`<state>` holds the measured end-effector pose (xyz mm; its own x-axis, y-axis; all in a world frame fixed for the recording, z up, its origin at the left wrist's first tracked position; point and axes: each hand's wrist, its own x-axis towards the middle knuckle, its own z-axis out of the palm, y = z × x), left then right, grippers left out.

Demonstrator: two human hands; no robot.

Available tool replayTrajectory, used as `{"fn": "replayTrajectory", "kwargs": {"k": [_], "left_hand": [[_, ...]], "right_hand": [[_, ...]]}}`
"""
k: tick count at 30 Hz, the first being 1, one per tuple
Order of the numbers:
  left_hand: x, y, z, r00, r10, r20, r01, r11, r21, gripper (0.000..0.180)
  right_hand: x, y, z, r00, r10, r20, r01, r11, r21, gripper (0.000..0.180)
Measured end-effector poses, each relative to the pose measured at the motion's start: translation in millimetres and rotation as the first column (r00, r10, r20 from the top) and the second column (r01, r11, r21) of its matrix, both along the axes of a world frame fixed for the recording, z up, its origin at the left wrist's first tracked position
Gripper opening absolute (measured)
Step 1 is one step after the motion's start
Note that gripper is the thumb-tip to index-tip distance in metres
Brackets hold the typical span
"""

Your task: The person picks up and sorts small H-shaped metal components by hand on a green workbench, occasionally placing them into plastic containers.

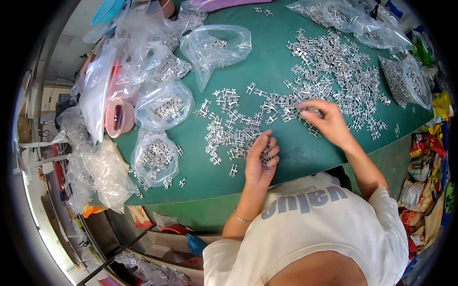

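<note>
My left hand [262, 159] is near the table's front edge, palm turned inward and fingers curled round a few small silver metal pieces. It is beside the smaller heap of metal pieces [222, 131], which look like little H-shaped castings. To its right, my right hand [329, 121] reaches to the lower edge of the larger heap of the same castings [334, 71]. Its thumb and fingers bend in toward each other, a little blurred. Something small and greyish shows between them, too unclear to name.
Clear plastic bags of castings stand on the green table [272, 43]: an open bag [217, 47], two lower-left bags [164, 107], and one at the right [408, 81]. A pink cup [119, 117] sits at the left. Colourful packages [415, 195] lie beyond the right edge.
</note>
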<state>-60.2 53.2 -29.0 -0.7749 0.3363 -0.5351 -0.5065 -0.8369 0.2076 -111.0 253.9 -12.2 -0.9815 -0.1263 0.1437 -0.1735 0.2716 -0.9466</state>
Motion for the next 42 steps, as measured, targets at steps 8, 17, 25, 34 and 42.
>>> {"fn": "replayTrajectory", "kwargs": {"k": [8, 17, 25, 34, 42], "left_hand": [[0.1, 2.9, 10.1, 0.996, -0.015, 0.084, 0.02, 0.998, -0.054, 0.017], [-2.6, -8.9, 5.7, 0.999, -0.023, 0.022, 0.023, 1.0, -0.01, 0.019], [3.6, 2.2, 9.6, 0.998, -0.044, 0.038, 0.045, 0.999, -0.027, 0.019], [-1.8, 33.6, 21.7, 0.945, -0.296, -0.139, 0.208, 0.871, -0.444, 0.032], [-76.0, 86.4, 16.8, 0.441, -0.863, -0.248, -0.542, -0.036, -0.84, 0.045]], "right_hand": [[-63.9, -57.0, -28.0, 0.817, 0.476, -0.326, -0.074, 0.647, 0.759, 0.02], [-50.0, -28.4, 9.1, 0.976, 0.196, 0.095, -0.204, 0.976, 0.074, 0.018], [-30.1, 37.2, 17.7, 0.791, 0.434, 0.43, 0.232, 0.438, -0.869, 0.018], [4.1, 123.1, 7.5, 0.895, -0.308, 0.322, 0.409, 0.854, -0.322, 0.024], [-21.6, 68.6, -37.4, 0.909, -0.052, -0.413, 0.264, 0.838, 0.477, 0.014]]}}
